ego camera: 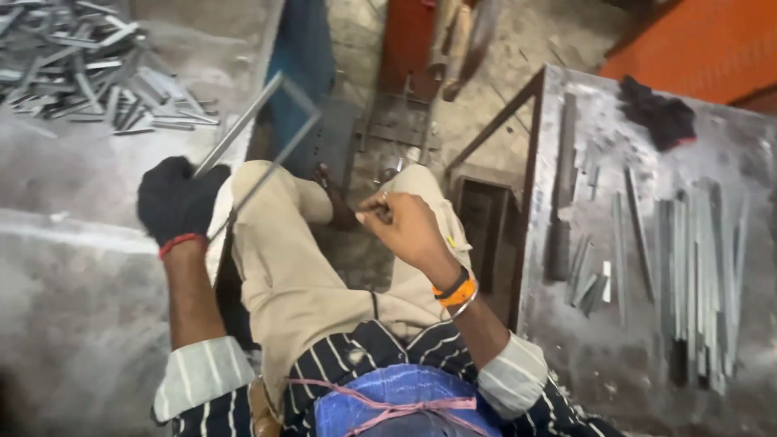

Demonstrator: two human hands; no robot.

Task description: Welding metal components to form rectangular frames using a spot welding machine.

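left hand [176, 202] grips metal frame [267, 133]; right hand [405, 231] near table edge [530, 202].

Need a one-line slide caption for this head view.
Seated worker's gloved left hand grips a bent metal frame; bare right hand pinches something small beside metal strips on a table.

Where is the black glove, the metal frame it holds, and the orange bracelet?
black glove [176, 202], head view, back of the gloved left hand.
metal frame [243, 125], head view, its long left bar.
orange bracelet [459, 293], head view, band on the right wrist.
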